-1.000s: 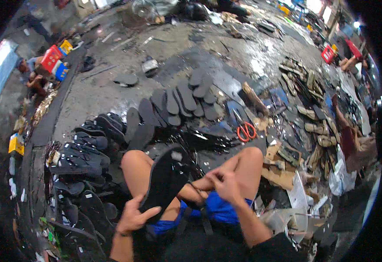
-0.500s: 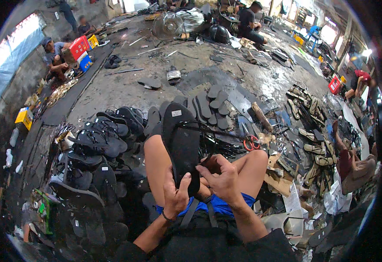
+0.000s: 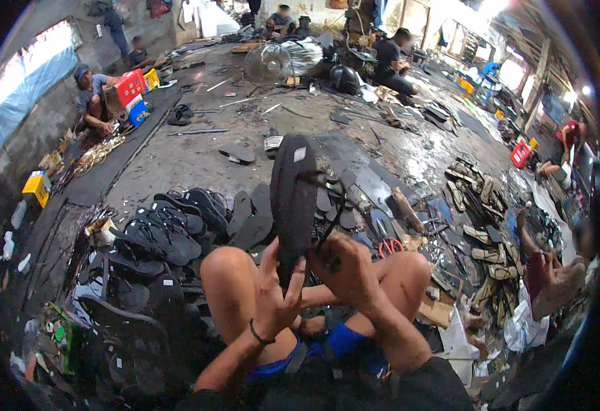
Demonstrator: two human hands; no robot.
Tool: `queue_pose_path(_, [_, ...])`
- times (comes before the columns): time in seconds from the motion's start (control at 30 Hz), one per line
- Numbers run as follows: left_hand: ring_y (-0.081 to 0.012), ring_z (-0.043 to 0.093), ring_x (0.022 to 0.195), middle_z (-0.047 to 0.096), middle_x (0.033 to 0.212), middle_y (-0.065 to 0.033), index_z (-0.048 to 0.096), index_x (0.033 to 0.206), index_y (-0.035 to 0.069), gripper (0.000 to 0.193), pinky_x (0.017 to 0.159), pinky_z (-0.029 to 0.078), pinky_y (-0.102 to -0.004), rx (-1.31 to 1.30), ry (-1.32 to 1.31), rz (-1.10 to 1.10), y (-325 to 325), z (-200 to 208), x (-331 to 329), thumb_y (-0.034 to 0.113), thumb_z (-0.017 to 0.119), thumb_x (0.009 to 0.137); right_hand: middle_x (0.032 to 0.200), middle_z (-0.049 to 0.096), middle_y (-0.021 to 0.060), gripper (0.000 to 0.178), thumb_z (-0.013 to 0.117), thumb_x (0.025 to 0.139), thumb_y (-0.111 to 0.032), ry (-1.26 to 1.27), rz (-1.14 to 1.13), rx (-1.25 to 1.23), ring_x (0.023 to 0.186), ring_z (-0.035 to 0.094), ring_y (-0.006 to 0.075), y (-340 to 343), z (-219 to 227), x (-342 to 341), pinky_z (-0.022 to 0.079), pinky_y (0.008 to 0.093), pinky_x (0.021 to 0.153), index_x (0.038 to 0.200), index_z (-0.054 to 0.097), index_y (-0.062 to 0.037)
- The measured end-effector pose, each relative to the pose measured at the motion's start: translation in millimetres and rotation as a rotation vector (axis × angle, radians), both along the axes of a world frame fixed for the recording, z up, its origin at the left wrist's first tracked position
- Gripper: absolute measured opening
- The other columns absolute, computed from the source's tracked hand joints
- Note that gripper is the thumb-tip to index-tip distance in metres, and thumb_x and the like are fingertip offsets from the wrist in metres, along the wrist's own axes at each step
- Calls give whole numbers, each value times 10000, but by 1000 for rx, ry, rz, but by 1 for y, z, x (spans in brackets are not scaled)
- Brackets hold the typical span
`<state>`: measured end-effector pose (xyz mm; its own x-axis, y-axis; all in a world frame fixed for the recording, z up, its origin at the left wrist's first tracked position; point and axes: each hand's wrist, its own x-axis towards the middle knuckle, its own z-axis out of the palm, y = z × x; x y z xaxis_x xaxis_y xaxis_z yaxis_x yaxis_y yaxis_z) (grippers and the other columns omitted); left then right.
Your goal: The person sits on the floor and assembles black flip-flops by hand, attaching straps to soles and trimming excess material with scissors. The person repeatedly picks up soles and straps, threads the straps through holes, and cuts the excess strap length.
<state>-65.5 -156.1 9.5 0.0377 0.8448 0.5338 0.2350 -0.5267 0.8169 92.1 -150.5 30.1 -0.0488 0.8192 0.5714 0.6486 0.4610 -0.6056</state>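
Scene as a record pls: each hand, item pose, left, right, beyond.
left hand: holding black sandal near its lower end
right hand: fingers by the sandal's dark strap; grip unclear
sandal pose: raised, roughly upright, white label near top
left: black sandal pile
right: red-handled scissors, partly hidden; pale-strapped sandals
beyond: standing fan

Hands point(image 3: 278, 298) at black sandal point(image 3: 294, 195), footwear pile point(image 3: 159, 231) left

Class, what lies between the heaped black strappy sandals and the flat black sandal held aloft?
In the head view, flat dark grey soles lie between sandal heap and held sandal.
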Motion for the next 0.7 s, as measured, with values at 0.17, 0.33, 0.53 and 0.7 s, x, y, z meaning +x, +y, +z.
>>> queue_pose_path(0.17, [-258,610,1043,614,1150,-171,474,1305,-21,420,943,463,-347,20,108,-10,91,49,-22,180,606,960,759,626,216,222,707,802,-167,19,256,-221,728,635,417,106,54,-5,498,449,625,803,582,16])
queue_pose_path(0.33, [-154,589,975,636,1095,-96,502,1256,-12,327,889,469,-302,-155,-17,-39,218,27,-21,140,576,977,779,639,246,264,654,827,-207,-110,412,-310,740,633,451,250,35,4,504,456,642,866,595,47])
queue_pose_path(0.53, [-119,578,960,638,1080,-47,533,1219,-2,272,879,465,-279,-360,-228,-19,338,-45,-14,139,560,988,731,657,69,304,667,894,-274,181,556,-792,625,591,112,383,-33,25,486,326,576,937,670,27])
queue_pose_path(0.7, [-153,585,938,633,1048,-88,513,1236,-11,317,867,470,-303,-429,-138,69,369,-55,-5,164,572,978,804,693,42,215,674,925,-155,563,381,-746,690,617,105,405,-54,16,510,286,639,1026,689,33])
